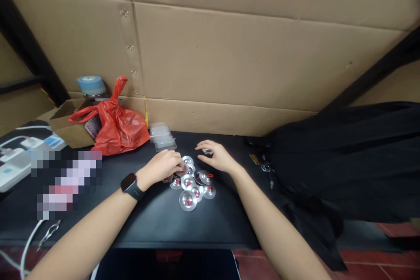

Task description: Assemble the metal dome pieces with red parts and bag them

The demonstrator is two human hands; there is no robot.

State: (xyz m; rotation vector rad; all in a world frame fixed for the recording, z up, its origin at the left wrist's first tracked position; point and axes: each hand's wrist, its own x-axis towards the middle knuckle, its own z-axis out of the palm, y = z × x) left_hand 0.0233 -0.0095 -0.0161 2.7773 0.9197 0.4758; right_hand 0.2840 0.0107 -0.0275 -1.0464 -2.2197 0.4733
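Note:
Small silver discs (pixel 188 200) with raised middles and red cord loops, like finger cymbals, lie overlapping in a loose pile on the black tabletop. My left hand (pixel 166 164), with a dark watch on its wrist, is closed at the pile's upper left edge. Its fingertips pinch one silver disc (pixel 182 169), partly covered by the fingers. To the upper right of the pile, my right hand (pixel 218 155) is curved, thumb and fingers apart. Another shiny disc (pixel 207 151) shows in the gap between them; whether it touches the palm I cannot tell.
Clear plastic packets (pixel 162 136) lie behind my left hand. A red plastic bag (pixel 123 129), an open cardboard box (pixel 70 127) and a blue-lidded jar (pixel 91 85) stand at back left. A power strip (pixel 19 164) is far left; black cloth (pixel 344 162) covers the right side.

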